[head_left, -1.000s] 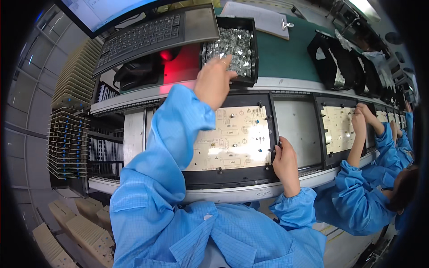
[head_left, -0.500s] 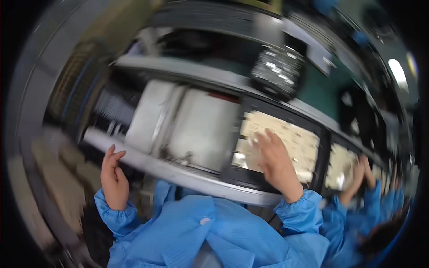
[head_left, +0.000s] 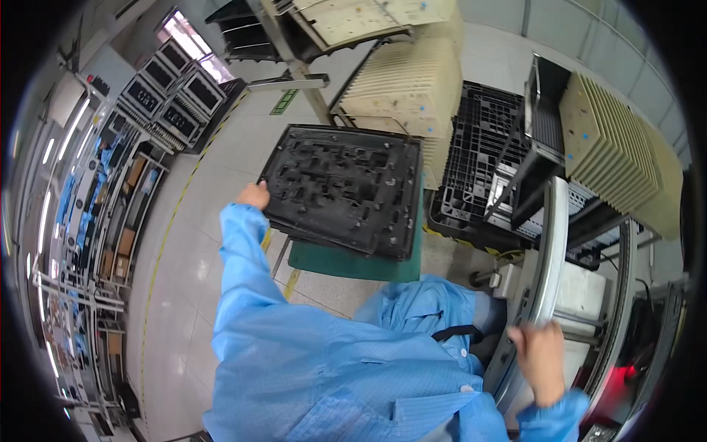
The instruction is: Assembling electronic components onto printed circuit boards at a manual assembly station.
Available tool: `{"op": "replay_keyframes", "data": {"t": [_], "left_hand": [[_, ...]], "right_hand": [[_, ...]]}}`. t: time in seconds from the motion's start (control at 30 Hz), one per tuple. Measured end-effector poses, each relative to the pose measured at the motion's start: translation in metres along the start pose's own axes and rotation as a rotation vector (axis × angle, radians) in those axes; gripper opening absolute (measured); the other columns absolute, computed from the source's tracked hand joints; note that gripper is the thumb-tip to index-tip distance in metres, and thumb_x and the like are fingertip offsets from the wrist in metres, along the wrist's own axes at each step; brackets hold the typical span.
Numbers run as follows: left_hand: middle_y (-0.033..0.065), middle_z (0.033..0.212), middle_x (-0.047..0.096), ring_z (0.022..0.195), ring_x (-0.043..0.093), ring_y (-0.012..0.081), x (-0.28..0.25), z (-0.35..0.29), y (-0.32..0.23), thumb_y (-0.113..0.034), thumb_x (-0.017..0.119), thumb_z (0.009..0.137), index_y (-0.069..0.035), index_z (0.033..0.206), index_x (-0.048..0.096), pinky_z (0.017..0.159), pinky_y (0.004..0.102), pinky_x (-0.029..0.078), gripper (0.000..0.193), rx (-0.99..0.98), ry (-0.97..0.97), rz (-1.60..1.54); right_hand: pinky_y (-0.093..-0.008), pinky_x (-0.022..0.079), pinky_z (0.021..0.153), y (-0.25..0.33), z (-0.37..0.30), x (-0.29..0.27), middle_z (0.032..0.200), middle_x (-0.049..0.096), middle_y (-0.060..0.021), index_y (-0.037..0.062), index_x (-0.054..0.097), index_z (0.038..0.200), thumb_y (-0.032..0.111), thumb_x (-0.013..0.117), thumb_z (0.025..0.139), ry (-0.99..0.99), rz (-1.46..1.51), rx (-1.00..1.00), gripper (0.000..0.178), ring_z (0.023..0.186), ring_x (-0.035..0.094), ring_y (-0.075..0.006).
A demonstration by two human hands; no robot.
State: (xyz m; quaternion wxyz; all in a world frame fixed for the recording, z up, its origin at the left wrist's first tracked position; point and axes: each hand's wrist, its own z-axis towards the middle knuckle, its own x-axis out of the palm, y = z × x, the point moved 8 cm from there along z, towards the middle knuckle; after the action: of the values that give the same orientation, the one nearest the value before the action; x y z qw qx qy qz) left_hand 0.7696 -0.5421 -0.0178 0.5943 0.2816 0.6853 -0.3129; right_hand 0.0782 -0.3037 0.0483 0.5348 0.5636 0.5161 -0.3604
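Note:
My left hand (head_left: 254, 196) reaches out to a black fixture tray (head_left: 331, 193) and grips its left edge. The tray is a flat rectangle with many cut-outs and small raised fittings. It lies at the top of a small stack, on a green board (head_left: 353, 264); other tray edges show just under it. My right hand (head_left: 541, 361) is at the lower right, over the metal rail (head_left: 546, 254) of a conveyor line. Its fingers are curled in, with nothing visible in them.
Cream-coloured slotted racks (head_left: 401, 88) stand beyond the trays and more (head_left: 607, 140) at the right. A black plastic pallet (head_left: 471, 158) lies between them. At left is shelving (head_left: 136, 214) past a yellow floor line (head_left: 173, 221). A metal post (head_left: 305, 85) rises behind the trays.
My view has swung from the conveyor with its cream-coloured panel to the tray stack. My left hand, empty before, now grips a tray edge; my right hand has left the panel and curled.

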Motion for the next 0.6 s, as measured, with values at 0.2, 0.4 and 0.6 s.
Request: {"op": "replay_keyframes", "data": {"t": [0.2, 0.4, 0.6], "left_hand": [[0.0311, 0.115, 0.066, 0.116, 0.061, 0.0444, 0.012, 0.039, -0.001, -0.057, 0.049, 0.093, 0.005, 0.114, 0.068, 0.102, 0.0504, 0.044, 0.068, 0.006, -0.070, -0.110], [0.0317, 0.118, 0.065, 0.118, 0.059, 0.0430, 0.004, 0.029, 0.008, -0.067, 0.046, 0.087, 0.009, 0.115, 0.067, 0.105, 0.0433, 0.040, 0.083, 0.215, -0.006, -0.448], [0.0182, 0.115, 0.069, 0.108, 0.062, 0.0261, -0.026, -0.054, -0.045, -0.034, 0.048, 0.100, 0.000, 0.118, 0.068, 0.098, 0.0376, 0.044, 0.043, 0.299, 0.097, -0.921]], "right_hand": [[-0.0482, 0.051, 0.078, 0.157, 0.224, 0.045, 0.093, 0.063, -0.0236, -0.0030, 0.060, 0.105, 0.021, 0.066, 0.092, -0.135, 0.719, -0.369, 0.028, 0.090, 0.062, -0.0416], [-0.0525, 0.050, 0.084, 0.181, 0.256, 0.109, 0.101, 0.064, -0.0339, -0.0077, 0.054, 0.109, 0.017, 0.066, 0.089, -0.185, 1.008, -0.004, 0.034, 0.099, 0.061, -0.0510], [-0.0291, 0.043, 0.100, 0.122, 0.145, 0.020, 0.123, 0.063, -0.0119, -0.0022, 0.043, 0.143, 0.004, 0.052, 0.098, -0.207, 1.346, 0.138, 0.046, 0.113, 0.056, -0.0149]]}}
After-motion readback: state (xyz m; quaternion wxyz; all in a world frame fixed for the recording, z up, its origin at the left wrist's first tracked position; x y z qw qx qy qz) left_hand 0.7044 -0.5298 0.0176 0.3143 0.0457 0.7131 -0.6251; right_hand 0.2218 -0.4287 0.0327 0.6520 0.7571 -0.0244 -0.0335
